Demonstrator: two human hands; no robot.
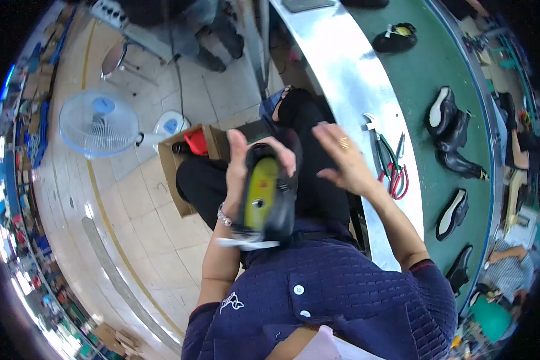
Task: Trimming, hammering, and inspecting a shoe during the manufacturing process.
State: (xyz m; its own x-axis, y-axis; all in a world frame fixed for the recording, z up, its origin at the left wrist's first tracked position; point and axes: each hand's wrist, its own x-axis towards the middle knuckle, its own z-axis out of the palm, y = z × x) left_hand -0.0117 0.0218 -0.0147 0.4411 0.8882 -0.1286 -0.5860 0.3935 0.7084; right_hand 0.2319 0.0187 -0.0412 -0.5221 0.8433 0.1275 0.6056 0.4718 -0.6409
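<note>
A black shoe (280, 207) with a yellow-green insole is held in my left hand (239, 159), above my lap. Its opening faces up, and a white strip hangs at the end nearest me, blurred by motion. My left thumb lies along one side while the fingers wrap over the far end. To the right, my right hand (345, 159) is apart from the shoe, fingers stretched out and nothing in it. Beside that hand, on the metal bench (366, 78), lie red-handled pliers (396, 174) and a hammer (371, 123).
A green conveyor belt (426, 144) on the right carries several black shoes. A cardboard box (177, 180) with a red object (196, 143) stands by my left knee. Farther left are a fan (99, 123) and a stool (115, 60). Another person's legs (213, 45) show beyond.
</note>
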